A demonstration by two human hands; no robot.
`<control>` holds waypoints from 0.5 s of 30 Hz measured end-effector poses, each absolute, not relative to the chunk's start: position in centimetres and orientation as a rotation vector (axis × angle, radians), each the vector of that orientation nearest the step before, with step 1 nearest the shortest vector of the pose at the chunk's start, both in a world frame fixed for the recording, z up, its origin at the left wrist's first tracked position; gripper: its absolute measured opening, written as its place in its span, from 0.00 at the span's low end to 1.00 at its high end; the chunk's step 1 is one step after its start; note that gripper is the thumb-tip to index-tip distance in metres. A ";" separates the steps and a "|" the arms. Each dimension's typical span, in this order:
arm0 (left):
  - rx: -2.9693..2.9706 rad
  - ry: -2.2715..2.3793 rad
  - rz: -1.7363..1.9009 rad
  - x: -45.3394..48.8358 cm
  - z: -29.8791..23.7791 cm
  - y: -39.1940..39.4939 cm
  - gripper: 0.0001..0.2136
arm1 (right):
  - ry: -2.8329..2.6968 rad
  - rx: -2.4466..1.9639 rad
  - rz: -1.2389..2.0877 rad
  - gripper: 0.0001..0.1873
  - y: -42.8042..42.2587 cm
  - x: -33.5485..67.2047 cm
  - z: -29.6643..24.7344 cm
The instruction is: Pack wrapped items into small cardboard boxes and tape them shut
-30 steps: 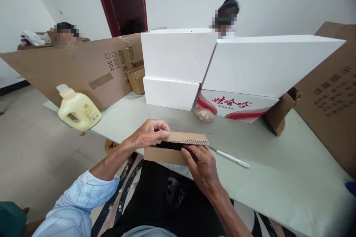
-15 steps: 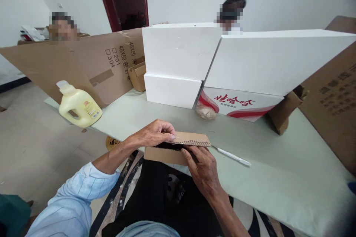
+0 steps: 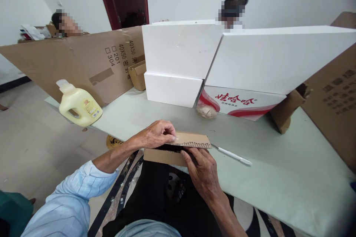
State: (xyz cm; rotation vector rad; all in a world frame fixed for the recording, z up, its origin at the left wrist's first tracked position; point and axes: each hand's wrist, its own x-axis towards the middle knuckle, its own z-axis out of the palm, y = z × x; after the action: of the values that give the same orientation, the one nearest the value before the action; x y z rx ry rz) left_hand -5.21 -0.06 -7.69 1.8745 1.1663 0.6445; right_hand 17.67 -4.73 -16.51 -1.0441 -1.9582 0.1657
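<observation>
A small brown cardboard box [image 3: 167, 156] is at the table's near edge, above my lap. Its upper flap [image 3: 193, 139] stands apart from the near wall, with a dark gap between them and a rough corrugated edge showing. My left hand [image 3: 157, 134] is closed in a pinch at the flap's left end, where a tiny pale sliver shows by the thumb. From the right, my right hand [image 3: 202, 172] grips the box, thumb over the near wall and fingers at the flap's edge. A white-handled craft knife [image 3: 235, 156] lies just right of the box.
White boxes [image 3: 178, 50] form a wall across the table [image 3: 122, 113], above a red-and-white carton [image 3: 241, 103]. Before them sits a small plastic-wrapped bundle [image 3: 206, 111]. A yellow jug [image 3: 80, 105] stands left. Large cardboard sheets [image 3: 83, 66] flank the table; two people are beyond.
Both hands keep their places on the cardboard box, with barely any shift. The person behind at the left has turned their head.
</observation>
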 end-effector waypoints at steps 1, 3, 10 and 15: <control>1.910 1.182 0.646 -5.2 -7.7 -0.1 0.04 | -1.959 -1.049 0.152 0.08 -4.8 17.6 -16.5; 1.977 1.209 0.649 -5.0 -7.6 -0.3 0.04 | -1.962 -1.058 0.128 0.08 -5.0 17.6 -16.4; 1.998 1.188 0.722 -4.8 -7.9 -1.0 0.05 | -1.941 -1.048 0.111 0.08 -5.5 17.4 -16.6; 2.269 1.088 0.712 -5.2 -7.7 -1.5 0.07 | -1.943 -1.054 0.099 0.07 -5.6 17.5 -16.7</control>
State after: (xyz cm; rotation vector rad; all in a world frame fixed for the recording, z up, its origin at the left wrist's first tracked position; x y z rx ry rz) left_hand -5.16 -1.53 -7.71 2.2689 1.0877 0.7125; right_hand 17.49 -5.65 -16.66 -1.0537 -1.9426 0.0995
